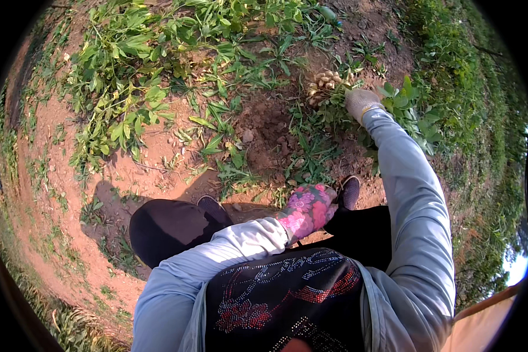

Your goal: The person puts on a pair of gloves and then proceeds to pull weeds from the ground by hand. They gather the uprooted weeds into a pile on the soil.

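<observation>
My right hand (361,102), in a pale knitted glove, is closed around the stems of an uprooted peanut plant (334,105). A cluster of tan peanut pods (324,82) hangs from its roots, to the left of the hand. Leafy tops (407,105) stick out on the hand's other side. My left hand (309,207), in a pink and grey floral glove, is held low in front of my body, near my right shoe (349,191). Its fingers are mostly turned from view, and whether they hold anything is unclear.
Loose dug soil (268,132) lies before me, with low weeds (314,152) around it. A heap of leafy plants (132,66) spreads at the upper left. Dense green rows (462,88) stand along the right. My left shoe (214,209) is on the reddish ground.
</observation>
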Available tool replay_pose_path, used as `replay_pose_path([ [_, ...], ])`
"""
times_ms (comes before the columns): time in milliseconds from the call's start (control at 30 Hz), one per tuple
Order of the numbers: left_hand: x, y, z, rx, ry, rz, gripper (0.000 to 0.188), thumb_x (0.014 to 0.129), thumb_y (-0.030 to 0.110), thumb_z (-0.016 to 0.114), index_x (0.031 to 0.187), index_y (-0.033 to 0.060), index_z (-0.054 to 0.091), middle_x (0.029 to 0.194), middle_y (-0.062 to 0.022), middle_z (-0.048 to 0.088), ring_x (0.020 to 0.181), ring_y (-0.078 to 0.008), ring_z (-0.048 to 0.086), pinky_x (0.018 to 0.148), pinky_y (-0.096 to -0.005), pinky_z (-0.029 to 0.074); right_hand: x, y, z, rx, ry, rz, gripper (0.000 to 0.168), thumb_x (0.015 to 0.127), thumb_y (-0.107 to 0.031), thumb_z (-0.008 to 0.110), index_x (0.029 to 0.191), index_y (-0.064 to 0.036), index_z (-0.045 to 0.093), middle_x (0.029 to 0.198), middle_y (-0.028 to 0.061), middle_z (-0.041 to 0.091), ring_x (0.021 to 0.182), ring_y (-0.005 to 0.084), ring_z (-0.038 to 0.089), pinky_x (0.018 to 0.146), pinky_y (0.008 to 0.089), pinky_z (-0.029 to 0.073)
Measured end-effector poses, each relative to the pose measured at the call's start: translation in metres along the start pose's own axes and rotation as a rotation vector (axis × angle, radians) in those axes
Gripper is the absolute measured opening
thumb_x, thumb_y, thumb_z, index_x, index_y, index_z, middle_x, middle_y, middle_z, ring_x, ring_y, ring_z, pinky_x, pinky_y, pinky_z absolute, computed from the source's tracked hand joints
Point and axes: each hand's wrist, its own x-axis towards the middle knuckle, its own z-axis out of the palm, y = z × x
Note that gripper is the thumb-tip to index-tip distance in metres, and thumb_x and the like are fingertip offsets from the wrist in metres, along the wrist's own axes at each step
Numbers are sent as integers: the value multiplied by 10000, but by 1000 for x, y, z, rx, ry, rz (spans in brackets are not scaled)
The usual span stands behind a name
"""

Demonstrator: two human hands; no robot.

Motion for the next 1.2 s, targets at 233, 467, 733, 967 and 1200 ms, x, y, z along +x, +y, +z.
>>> replay_pose_path([
  [233, -6, 20, -44, 147, -62, 111, 198, 807, 229, 559, 953, 95, 558, 979, -79, 573, 964, -238, 538, 812, -403, 430, 15, -15, -48, -178, 25, -72, 263, 845, -160, 466, 1087, -138, 567, 945, 116, 653, 869, 289, 639, 702, 418, 511],
  [467, -10, 4, -55, -35, -84, 238, 260, 796, 312, 539, 980, 128, 540, 966, -68, 539, 909, -212, 541, 760, -370, 443, 1, -47, -111, -36, 240, -192, 192, 800, -115, 519, 990, -129, 543, 857, 119, 647, 791, 305, 637, 656, 405, 500],
  [733, 2, 33, -197, 651, -148, 167, 303, 788, 336, 569, 981, 102, 572, 931, -118, 611, 870, -281, 602, 740, -408, 465, -50, -55, -189, -129, 57, -145, 293, 887, -211, 427, 1144, -109, 522, 956, 127, 630, 848, 280, 622, 719, 366, 496],
  [967, 33, -45, -260, 723, -39, -91, 330, 835, 332, 505, 1041, 98, 612, 1061, -154, 611, 983, -317, 588, 836, -431, 463, -70, -44, -242, -43, -225, 59, 325, 827, -273, 501, 1086, -84, 550, 979, 176, 625, 931, 331, 599, 801, 408, 473],
  [1200, 54, -74, -270, 543, -34, -149, 355, 839, 390, 486, 1031, 104, 568, 1010, -137, 606, 959, -322, 577, 835, -447, 431, 48, 91, -236, -50, -157, 362, 419, 878, -250, 387, 1269, -110, 443, 1244, 178, 496, 1140, 312, 489, 941, 383, 403],
])
